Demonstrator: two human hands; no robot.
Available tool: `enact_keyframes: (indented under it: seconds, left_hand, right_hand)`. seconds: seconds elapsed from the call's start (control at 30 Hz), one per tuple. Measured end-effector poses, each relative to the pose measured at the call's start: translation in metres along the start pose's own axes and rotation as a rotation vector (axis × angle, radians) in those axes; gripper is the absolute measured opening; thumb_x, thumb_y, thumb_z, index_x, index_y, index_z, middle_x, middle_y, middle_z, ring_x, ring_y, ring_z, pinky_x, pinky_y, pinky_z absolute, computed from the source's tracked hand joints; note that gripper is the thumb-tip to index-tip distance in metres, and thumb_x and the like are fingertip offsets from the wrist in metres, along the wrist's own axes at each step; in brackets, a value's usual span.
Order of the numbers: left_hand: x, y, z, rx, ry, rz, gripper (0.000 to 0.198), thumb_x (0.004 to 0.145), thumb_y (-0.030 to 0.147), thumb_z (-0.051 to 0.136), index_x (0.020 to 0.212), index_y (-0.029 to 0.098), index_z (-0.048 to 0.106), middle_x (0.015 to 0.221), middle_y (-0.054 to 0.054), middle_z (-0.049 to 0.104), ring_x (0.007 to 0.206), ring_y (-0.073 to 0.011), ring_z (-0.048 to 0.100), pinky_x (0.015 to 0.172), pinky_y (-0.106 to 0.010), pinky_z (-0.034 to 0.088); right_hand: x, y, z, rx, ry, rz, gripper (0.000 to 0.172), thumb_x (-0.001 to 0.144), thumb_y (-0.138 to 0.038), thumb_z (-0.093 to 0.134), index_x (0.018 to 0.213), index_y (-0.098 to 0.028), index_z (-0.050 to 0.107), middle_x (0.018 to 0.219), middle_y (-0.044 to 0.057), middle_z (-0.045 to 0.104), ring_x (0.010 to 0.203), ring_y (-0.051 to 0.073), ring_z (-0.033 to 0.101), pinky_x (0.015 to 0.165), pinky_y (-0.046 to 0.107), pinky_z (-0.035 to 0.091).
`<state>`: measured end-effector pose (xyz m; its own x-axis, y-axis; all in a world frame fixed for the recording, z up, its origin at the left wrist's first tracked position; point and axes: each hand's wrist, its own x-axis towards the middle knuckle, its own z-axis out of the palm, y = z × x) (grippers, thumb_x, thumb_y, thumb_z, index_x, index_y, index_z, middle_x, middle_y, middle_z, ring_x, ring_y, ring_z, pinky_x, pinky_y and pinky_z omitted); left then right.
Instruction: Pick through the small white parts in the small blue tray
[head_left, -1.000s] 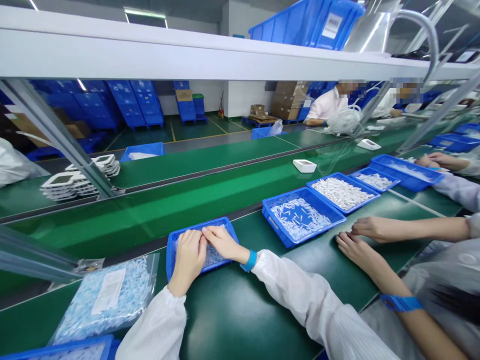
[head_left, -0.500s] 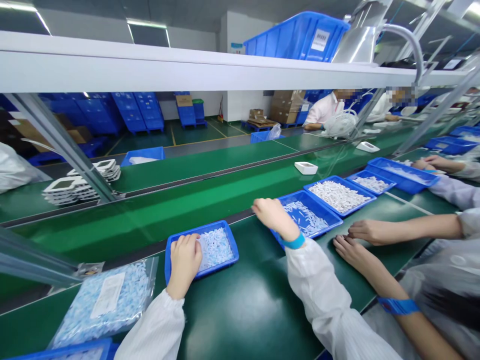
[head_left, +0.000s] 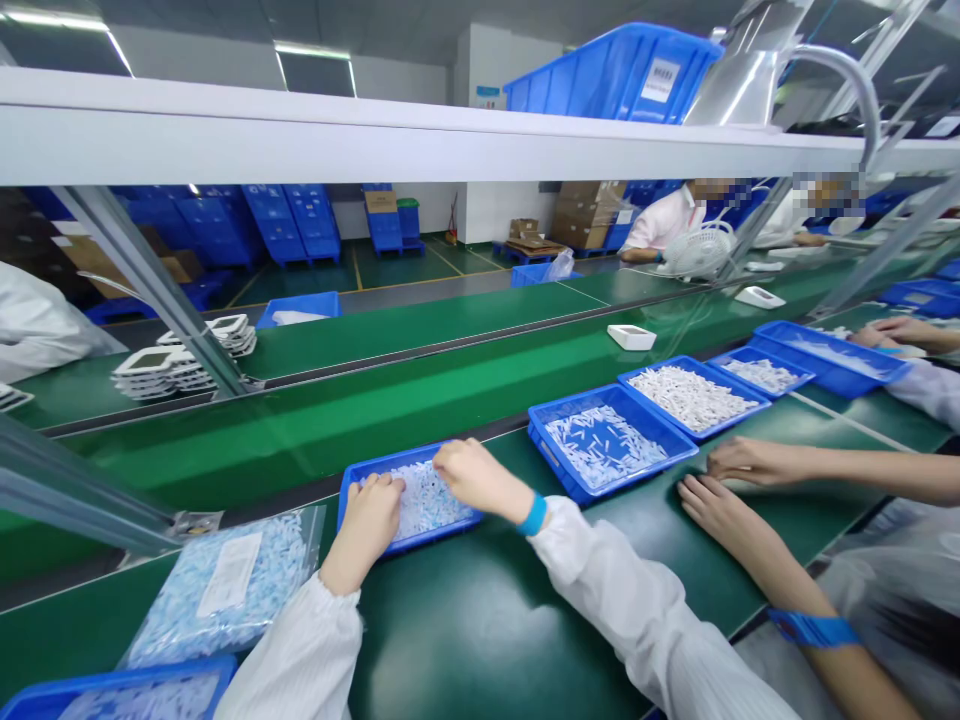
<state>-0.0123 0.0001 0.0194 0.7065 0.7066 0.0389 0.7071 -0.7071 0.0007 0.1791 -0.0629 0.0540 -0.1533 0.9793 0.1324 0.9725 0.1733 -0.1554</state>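
A small blue tray [head_left: 352,483] of little white-blue packets sits on the green bench in front of me. My left hand [head_left: 369,522] rests in the tray's left side, fingers curled on the packets. My right hand [head_left: 476,477], with a blue wristband, reaches into the tray's right side, fingers bent down onto the packets. I cannot make out what either hand pinches. Both sleeves are white.
A clear bag of packets [head_left: 225,580] lies left of the tray. Blue trays of white parts [head_left: 607,440] [head_left: 694,395] stand to the right. A co-worker's two hands [head_left: 739,480] rest on the bench at right. A green conveyor [head_left: 375,400] carries white housings [head_left: 631,336].
My right hand has come back from the tray of white parts on the right to the small tray in front of me. My left hand stayed in that tray.
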Motion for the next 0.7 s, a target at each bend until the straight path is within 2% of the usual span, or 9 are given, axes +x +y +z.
enact_keyframes:
  seconds: [0.1, 0.2, 0.4, 0.7]
  left_hand:
    - [0.002, -0.003, 0.001, -0.030, -0.041, 0.005, 0.030, 0.085, 0.012, 0.038, 0.102, 0.018, 0.062, 0.106, -0.011, 0.065, 0.104, -0.0266, 0.055, 0.079, -0.038, 0.037]
    - [0.005, -0.007, 0.003, -0.068, -0.059, 0.002, 0.024, 0.084, 0.014, 0.042, 0.096, 0.017, 0.063, 0.102, -0.011, 0.066, 0.103, -0.0266, 0.056, 0.079, -0.037, 0.038]
    - [0.009, -0.013, 0.007, -0.141, -0.073, -0.025, 0.018, 0.080, 0.011, 0.045, 0.084, 0.016, 0.062, 0.093, -0.010, 0.067, 0.097, -0.0251, 0.058, 0.078, -0.035, 0.040]
    - [0.009, -0.019, 0.008, -0.202, 0.015, 0.028, 0.019, 0.080, 0.013, 0.044, 0.082, 0.018, 0.062, 0.089, -0.009, 0.067, 0.089, -0.0203, 0.062, 0.077, -0.029, 0.041]
  right_hand:
    - [0.012, -0.022, 0.036, -0.062, 0.001, -0.116, 0.017, 0.079, -0.008, 0.048, 0.089, -0.012, 0.061, 0.093, 0.011, 0.065, 0.093, 0.022, 0.056, 0.077, 0.032, 0.032]
    - [0.017, -0.022, 0.051, -0.076, -0.032, -0.097, 0.017, 0.076, -0.006, 0.049, 0.086, -0.011, 0.061, 0.088, 0.011, 0.065, 0.087, 0.022, 0.057, 0.074, 0.032, 0.030]
    - [0.016, -0.018, 0.049, -0.104, -0.034, -0.111, 0.017, 0.074, -0.005, 0.049, 0.084, -0.011, 0.060, 0.087, 0.012, 0.065, 0.085, 0.022, 0.056, 0.073, 0.033, 0.028]
    - [0.016, -0.021, 0.052, -0.085, -0.017, -0.103, 0.017, 0.075, -0.005, 0.048, 0.087, -0.010, 0.060, 0.088, 0.012, 0.064, 0.085, 0.021, 0.054, 0.077, 0.034, 0.026]
